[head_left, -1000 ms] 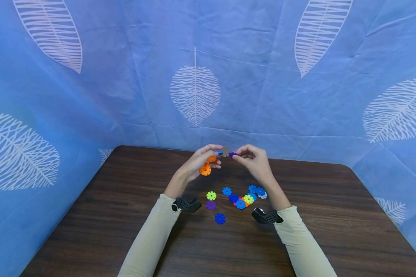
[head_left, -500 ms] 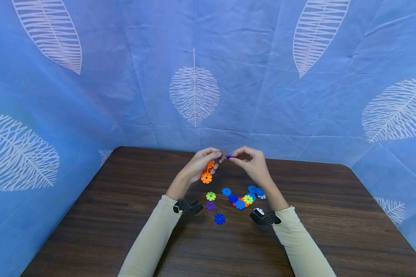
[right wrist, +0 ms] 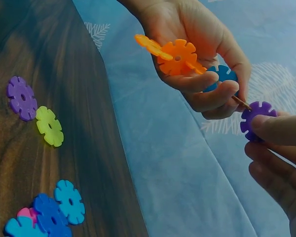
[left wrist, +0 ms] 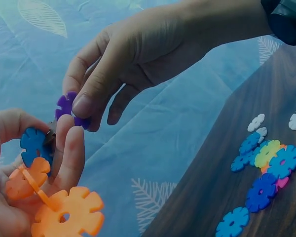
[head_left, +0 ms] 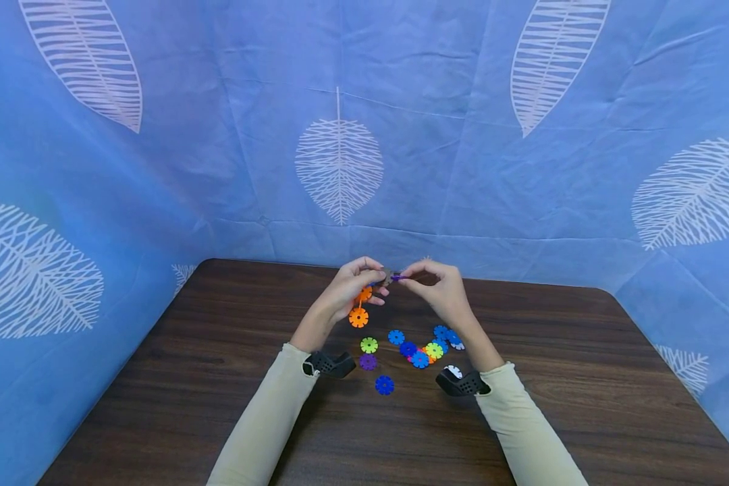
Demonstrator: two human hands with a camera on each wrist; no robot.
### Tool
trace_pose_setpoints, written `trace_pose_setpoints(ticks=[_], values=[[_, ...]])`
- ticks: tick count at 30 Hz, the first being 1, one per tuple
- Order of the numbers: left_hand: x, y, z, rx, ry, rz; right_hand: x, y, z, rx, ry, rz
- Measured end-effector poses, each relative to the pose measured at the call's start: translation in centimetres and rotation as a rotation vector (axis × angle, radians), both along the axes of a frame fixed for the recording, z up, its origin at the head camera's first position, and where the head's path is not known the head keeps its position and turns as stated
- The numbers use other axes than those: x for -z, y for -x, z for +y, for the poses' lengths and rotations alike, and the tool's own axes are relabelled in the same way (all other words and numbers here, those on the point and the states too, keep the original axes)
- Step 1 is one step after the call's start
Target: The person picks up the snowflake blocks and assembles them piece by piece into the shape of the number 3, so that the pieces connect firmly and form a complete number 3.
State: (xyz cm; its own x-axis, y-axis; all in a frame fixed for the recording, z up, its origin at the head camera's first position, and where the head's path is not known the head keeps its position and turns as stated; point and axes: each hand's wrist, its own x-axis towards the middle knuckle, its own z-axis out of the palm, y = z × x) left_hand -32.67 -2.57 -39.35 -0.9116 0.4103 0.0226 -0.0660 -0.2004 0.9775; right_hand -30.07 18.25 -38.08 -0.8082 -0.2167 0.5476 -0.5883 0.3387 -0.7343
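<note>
Above the far edge of the table, my left hand (head_left: 344, 291) holds a small chain of notched, flower-shaped plastic discs. Orange discs (right wrist: 173, 49) hang at its near end, followed by a blue disc (right wrist: 226, 73) and a grey-brown disc (right wrist: 241, 102) seen edge-on in the right wrist view. Between thumb and fingers, my right hand (head_left: 448, 291) pinches a purple disc (right wrist: 251, 112). The rim of that purple disc meets the edge of the grey-brown one. My left fingers partly cover the blue and grey-brown discs.
On the dark wooden table (head_left: 219, 378) lie a lime disc (head_left: 369, 345), another purple disc (head_left: 368, 362) and a dark blue disc (head_left: 385, 385). A multicoloured cluster of discs (head_left: 421, 360) is to their right. One white disc (head_left: 453, 371) lies by my right wrist. Blue leaf-patterned cloth (head_left: 340, 250) hangs behind.
Both hands have come slightly closer and lower, bringing the purple disc against the grey-brown disc. The orange discs have swung down a little below my left hand. Table discs stay put.
</note>
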Motion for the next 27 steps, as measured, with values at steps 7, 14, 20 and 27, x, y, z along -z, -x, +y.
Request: trace_pose_setpoints(ticks=[7, 14, 20, 27], values=[[-0.2, -0.1, 0.0, 0.009, -0.019, 0.051, 0.1, -0.1, -0.1, 0.016, 0.006, 0.072], [-0.4, -0.5, 0.2, 0.002, -0.03, 0.102, 0.4, 0.0, -0.4, 0.048, 0.005, 0.119], [-0.2, -0.4, 0.3, -0.007, -0.035, 0.111, -0.2, -0.7, -1.0, 0.089, -0.014, 0.133], [-0.1, -0.3, 0.5, -0.022, -0.053, 0.11, -1.8, -2.4, -2.0, 0.111, -0.005, 0.173]])
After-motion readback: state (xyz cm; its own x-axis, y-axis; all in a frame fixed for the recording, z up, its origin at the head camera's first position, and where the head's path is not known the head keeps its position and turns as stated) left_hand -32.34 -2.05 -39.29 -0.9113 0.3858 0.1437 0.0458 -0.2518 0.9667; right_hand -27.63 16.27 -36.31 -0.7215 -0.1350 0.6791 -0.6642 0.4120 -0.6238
